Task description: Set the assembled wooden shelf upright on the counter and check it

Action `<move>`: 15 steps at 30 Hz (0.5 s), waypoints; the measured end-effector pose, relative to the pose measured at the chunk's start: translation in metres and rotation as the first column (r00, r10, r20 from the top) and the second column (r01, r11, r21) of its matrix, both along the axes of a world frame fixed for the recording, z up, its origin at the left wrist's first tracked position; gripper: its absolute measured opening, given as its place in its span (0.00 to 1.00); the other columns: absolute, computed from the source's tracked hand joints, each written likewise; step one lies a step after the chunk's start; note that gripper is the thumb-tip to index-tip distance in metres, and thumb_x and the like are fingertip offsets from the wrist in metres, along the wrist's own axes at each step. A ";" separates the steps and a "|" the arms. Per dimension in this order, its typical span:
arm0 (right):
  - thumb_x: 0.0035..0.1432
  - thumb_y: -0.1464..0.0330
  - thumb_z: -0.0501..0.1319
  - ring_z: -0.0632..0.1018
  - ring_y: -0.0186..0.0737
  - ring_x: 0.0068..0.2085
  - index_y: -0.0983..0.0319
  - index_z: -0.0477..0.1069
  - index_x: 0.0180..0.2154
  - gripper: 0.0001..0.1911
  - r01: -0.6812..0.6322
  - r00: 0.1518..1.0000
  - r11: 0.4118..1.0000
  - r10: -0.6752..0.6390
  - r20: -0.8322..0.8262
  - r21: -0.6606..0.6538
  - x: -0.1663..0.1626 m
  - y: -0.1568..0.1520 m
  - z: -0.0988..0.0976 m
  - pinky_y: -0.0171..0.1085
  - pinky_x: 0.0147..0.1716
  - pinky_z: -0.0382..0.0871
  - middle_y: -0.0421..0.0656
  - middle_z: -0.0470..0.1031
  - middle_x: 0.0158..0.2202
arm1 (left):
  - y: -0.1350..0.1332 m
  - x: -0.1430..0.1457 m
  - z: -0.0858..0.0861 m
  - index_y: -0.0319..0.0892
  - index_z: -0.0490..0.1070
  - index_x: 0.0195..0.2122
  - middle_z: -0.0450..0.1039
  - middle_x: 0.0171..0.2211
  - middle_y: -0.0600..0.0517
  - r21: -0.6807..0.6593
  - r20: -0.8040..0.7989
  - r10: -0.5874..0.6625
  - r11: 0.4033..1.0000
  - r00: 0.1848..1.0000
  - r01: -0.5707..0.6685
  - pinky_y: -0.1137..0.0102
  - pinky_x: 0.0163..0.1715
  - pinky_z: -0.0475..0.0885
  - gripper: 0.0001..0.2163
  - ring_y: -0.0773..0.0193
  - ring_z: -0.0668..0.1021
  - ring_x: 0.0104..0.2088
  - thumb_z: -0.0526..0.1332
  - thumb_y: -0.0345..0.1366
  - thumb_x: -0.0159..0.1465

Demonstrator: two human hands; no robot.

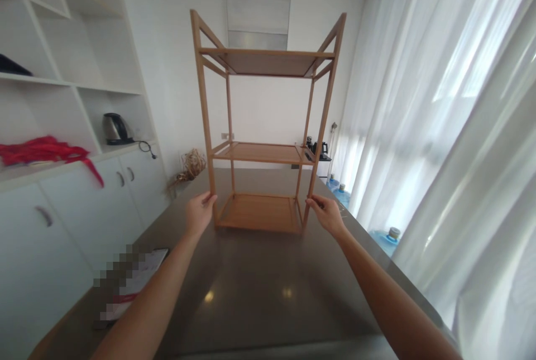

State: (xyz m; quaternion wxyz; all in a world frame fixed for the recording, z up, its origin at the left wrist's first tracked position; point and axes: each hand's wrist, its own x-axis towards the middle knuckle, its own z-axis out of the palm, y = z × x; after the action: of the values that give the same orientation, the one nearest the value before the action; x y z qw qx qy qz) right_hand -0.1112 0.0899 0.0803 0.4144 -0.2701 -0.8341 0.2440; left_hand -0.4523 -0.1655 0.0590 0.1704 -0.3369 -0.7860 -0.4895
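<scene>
Brown wood is between the fingers of both hands. The left hand (200, 213) is nearly closed, thumb and curled fingers pinching the front left post of a three-tier wooden shelf rack (266, 152) low down, just above the bottom tier. The right hand (327, 212) has a matching pinch on the front right post at about the same height, its fingers folded in. Both forearms reach forward, well apart.

The rack stands upright between the hands on a glossy grey-brown table (251, 287), its three flat tiers bare and its side frames rising above the top one. Near the left forearm lies a flat, partly pixelated item (146, 270) with white and red on it.

Left of the table, a white cabinet (79, 204) with open compartments above holds a steel-and-black electric kettle (115, 128), its cord hanging by the edge, and a heap of red fabric (42, 150) with one end drooping over a door. Dried stems (192, 164) sit beyond the table's far left corner. Behind the rack's right side is a black appliance (321, 149). Blue water jugs (385, 240) line the right side, by white curtains (419, 103).
</scene>
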 end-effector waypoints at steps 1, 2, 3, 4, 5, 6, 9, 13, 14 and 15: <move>0.61 0.51 0.57 0.74 0.42 0.29 0.63 0.81 0.41 0.25 0.001 1.000 1.000 -0.001 -0.006 -0.006 0.001 -0.003 -0.001 0.36 0.30 0.64 0.42 0.78 0.28 | 0.002 -0.002 0.000 0.38 0.79 0.46 0.81 0.45 0.40 -0.004 0.002 0.002 1.000 1.000 -0.002 0.59 0.49 0.72 0.19 0.49 0.81 0.46 0.59 0.47 0.63; 0.61 0.51 0.58 0.74 0.41 0.28 0.63 0.81 0.41 0.24 0.001 1.000 1.000 -0.002 -0.016 -0.013 0.003 -0.006 -0.001 0.36 0.30 0.64 0.42 0.78 0.28 | 0.005 -0.005 0.001 0.39 0.80 0.46 0.81 0.45 0.40 -0.007 0.005 0.004 1.000 1.000 -0.003 0.60 0.48 0.73 0.19 0.49 0.81 0.46 0.60 0.46 0.63; 0.61 0.51 0.58 0.73 0.41 0.28 0.63 0.81 0.42 0.24 0.003 1.000 1.000 -0.004 -0.027 -0.019 0.004 -0.010 -0.002 0.36 0.29 0.63 0.42 0.78 0.28 | 0.007 -0.007 0.002 0.39 0.80 0.46 0.81 0.45 0.41 -0.009 0.009 0.003 1.000 1.000 -0.003 0.61 0.48 0.73 0.18 0.49 0.81 0.46 0.60 0.46 0.63; 0.61 0.51 0.59 0.73 0.40 0.27 0.63 0.82 0.43 0.24 0.007 0.999 1.000 -0.008 -0.039 -0.024 0.005 -0.014 -0.003 0.36 0.28 0.63 0.41 0.79 0.28 | 0.010 -0.010 0.004 0.40 0.80 0.46 0.81 0.44 0.41 -0.012 0.014 0.001 1.000 1.000 -0.001 0.61 0.47 0.73 0.17 0.50 0.81 0.45 0.61 0.45 0.63; 0.60 0.51 0.59 0.73 0.40 0.27 0.63 0.82 0.43 0.24 0.012 0.999 1.000 -0.013 -0.048 -0.025 0.006 -0.018 -0.004 0.36 0.28 0.63 0.41 0.79 0.28 | 0.012 -0.013 0.006 0.40 0.80 0.46 0.81 0.44 0.42 -0.016 0.020 -0.003 1.000 1.000 0.004 0.62 0.46 0.73 0.17 0.51 0.82 0.45 0.61 0.45 0.63; 0.60 0.51 0.60 0.73 0.40 0.27 0.63 0.81 0.44 0.24 0.018 0.998 1.000 -0.020 -0.055 -0.024 0.007 -0.023 -0.005 0.36 0.28 0.63 0.42 0.79 0.28 | 0.015 -0.016 0.007 0.40 0.80 0.46 0.82 0.43 0.43 -0.020 0.027 -0.010 1.000 1.000 0.010 0.63 0.46 0.73 0.16 0.51 0.82 0.44 0.61 0.44 0.62; 0.61 0.51 0.60 0.72 0.39 0.26 0.64 0.81 0.45 0.25 0.027 0.998 0.999 -0.029 -0.058 -0.026 0.009 -0.039 -0.007 0.36 0.27 0.62 0.42 0.79 0.27 | 0.024 -0.025 0.012 0.41 0.80 0.45 0.82 0.43 0.44 -0.034 0.048 -0.031 0.999 0.998 0.033 0.65 0.44 0.72 0.15 0.53 0.82 0.43 0.62 0.42 0.62; 0.62 0.54 0.58 0.72 0.38 0.26 0.65 0.81 0.46 0.24 -0.006 0.998 1.000 0.004 -0.067 -0.025 0.007 -0.063 -0.006 0.36 0.27 0.63 0.43 0.79 0.28 | 0.037 -0.036 0.018 0.41 0.80 0.42 0.83 0.40 0.45 -0.043 0.090 -0.048 0.998 0.995 0.052 0.66 0.42 0.72 0.13 0.53 0.82 0.41 0.61 0.41 0.62; 0.62 0.54 0.58 0.72 0.38 0.26 0.64 0.81 0.47 0.23 -0.016 0.998 1.000 0.014 -0.067 -0.022 0.006 -0.070 -0.005 0.35 0.27 0.63 0.42 0.78 0.27 | 0.040 -0.038 0.019 0.41 0.80 0.41 0.83 0.38 0.45 -0.042 0.103 -0.050 0.998 0.993 0.055 0.66 0.42 0.72 0.12 0.53 0.82 0.40 0.61 0.40 0.62; 0.62 0.55 0.58 0.71 0.37 0.25 0.64 0.81 0.47 0.23 -0.025 0.998 1.000 0.023 -0.062 -0.019 0.004 -0.078 -0.005 0.35 0.27 0.63 0.41 0.77 0.26 | 0.043 -0.040 0.021 0.41 0.80 0.41 0.82 0.37 0.45 -0.039 0.115 -0.049 0.998 0.992 0.054 0.65 0.42 0.71 0.12 0.53 0.82 0.40 0.61 0.40 0.61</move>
State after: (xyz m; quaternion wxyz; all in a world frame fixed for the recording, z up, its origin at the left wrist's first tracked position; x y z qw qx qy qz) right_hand -0.1075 0.0123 0.0754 0.4342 -0.2565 -0.8217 0.2654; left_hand -0.4928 -0.1230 0.0800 0.1054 -0.3319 -0.7958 -0.4955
